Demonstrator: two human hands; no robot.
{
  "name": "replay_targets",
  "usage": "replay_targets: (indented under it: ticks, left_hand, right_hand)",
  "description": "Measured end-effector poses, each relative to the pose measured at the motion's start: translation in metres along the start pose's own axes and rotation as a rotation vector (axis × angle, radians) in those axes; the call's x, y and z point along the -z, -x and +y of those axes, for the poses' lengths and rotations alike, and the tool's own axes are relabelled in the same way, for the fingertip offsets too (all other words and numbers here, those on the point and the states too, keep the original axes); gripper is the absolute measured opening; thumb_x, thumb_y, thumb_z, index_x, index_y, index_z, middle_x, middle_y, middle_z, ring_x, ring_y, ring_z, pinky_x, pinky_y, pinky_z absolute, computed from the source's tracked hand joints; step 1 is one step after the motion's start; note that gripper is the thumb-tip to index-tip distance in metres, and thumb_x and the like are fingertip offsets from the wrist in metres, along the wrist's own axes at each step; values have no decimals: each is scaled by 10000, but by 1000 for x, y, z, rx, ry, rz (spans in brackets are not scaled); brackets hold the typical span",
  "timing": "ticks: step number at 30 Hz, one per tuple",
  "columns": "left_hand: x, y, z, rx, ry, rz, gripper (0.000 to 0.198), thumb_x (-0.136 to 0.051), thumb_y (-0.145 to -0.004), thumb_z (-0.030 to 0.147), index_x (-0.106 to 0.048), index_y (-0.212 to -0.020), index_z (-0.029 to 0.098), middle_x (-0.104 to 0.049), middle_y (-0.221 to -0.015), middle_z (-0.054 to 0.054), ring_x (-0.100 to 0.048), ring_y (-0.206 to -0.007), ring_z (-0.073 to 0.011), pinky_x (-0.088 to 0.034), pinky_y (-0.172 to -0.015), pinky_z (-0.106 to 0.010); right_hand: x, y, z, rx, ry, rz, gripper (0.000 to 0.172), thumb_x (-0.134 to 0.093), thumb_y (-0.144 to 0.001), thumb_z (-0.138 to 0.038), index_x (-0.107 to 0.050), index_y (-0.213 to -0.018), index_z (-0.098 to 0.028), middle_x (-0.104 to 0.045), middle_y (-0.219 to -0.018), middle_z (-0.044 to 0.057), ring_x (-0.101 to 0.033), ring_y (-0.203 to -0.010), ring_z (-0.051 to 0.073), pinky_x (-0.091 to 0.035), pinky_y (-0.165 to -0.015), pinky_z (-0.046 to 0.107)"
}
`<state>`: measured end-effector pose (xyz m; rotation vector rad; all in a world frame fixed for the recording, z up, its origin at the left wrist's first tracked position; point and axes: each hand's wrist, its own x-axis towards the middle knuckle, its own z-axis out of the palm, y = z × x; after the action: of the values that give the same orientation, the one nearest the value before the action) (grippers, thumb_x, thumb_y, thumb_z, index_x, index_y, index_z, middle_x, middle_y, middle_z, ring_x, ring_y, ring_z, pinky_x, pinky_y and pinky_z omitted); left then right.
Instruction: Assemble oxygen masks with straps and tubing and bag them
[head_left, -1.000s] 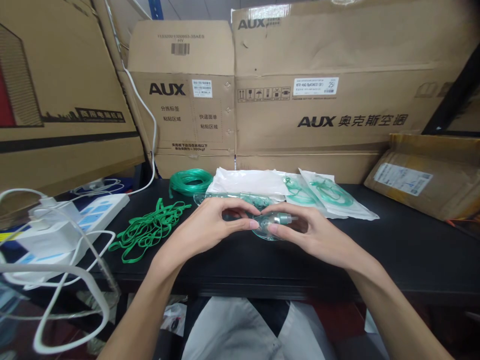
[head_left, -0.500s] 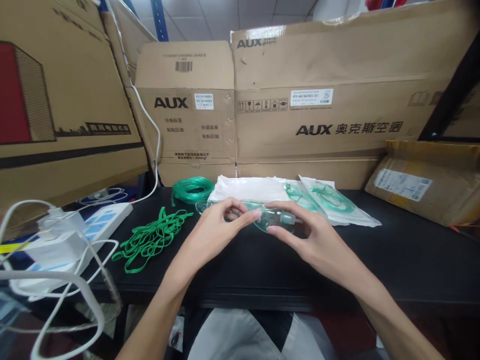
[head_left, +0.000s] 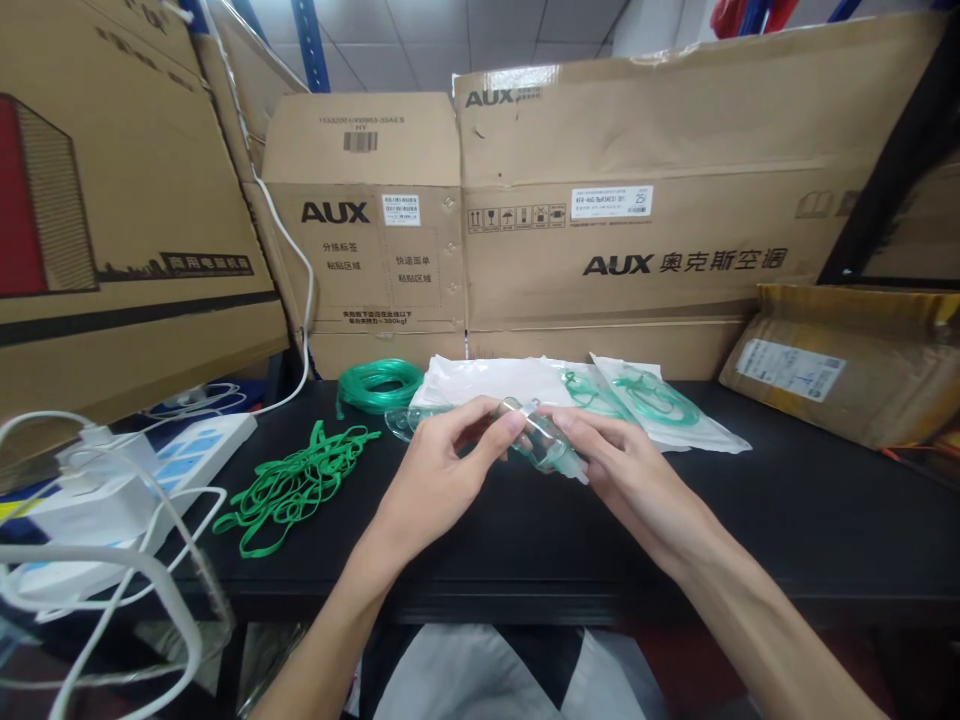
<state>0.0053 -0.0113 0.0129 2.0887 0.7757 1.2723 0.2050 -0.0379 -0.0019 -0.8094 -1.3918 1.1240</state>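
Note:
Both hands hold a clear plastic mask (head_left: 546, 445) with a pale green tint just above the black table (head_left: 787, 520). My left hand (head_left: 442, 470) pinches its left end with thumb and fingertips. My right hand (head_left: 630, 470) curls round its right side, where a short port points down and toward me. Behind the hands lie sealed white packets (head_left: 517, 380) holding green tubing.
A coil of green tubing (head_left: 379, 383) and a heap of green elastic bands (head_left: 289, 485) lie to the left. A white power strip (head_left: 150, 465) with white cables sits at the far left. Large cardboard boxes (head_left: 615, 230) wall the back; a brown parcel (head_left: 840, 370) rests at right.
The mask has been turned in my hands, its port now pointing down and toward me. Both hands have stayed near the table's middle while the camera tilted up.

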Motion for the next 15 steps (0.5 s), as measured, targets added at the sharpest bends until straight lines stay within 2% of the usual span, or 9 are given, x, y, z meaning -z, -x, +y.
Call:
replay_targets:
  ticks: [3, 9, 12, 15]
  left_hand:
    - [-4, 1, -1, -18, -22, 53, 331, -585, -1027, 421, -639, -809, 178, -587, -748, 36, -539, -731, -106, -410, -708, -215]
    - [-3, 0, 1, -12, 55, 27, 313, -647, -992, 410, -710, -796, 175, -617, -738, 24, -550, -719, -109, -436, -692, -206]
    - [-2, 0, 1, 7, 103, 36, 277, -693, -959, 418, -774, -831, 187, -682, -775, 11, -574, -708, -114, -464, -685, -210]
    - [-1, 1, 0, -8, 125, 47, 203, -735, -932, 398, -831, -1001, 234, -747, -863, -3, -612, -737, -129, -488, -694, -222]
  right_hand:
    - [-1, 1, -2, -13, -111, -77, 253, -709, -962, -371, -785, -1172, -251, -751, -1193, 58, -654, -1120, 219, -459, -1019, 337]
    - [-2, 4, -7, -29, -205, -48, 47, -772, -908, -250, -777, -917, -205, -666, -885, -9, -581, -844, 125, -453, -755, 237]
    - [-4, 7, -11, 6, -184, -8, 33, -782, -885, -198, -769, -915, -203, -682, -934, -3, -586, -910, 140, -450, -795, 245]
    - [-7, 10, -12, 51, -129, 31, 113, -778, -876, -170, -781, -979, -216, -718, -1040, 14, -597, -1003, 169, -445, -846, 268]
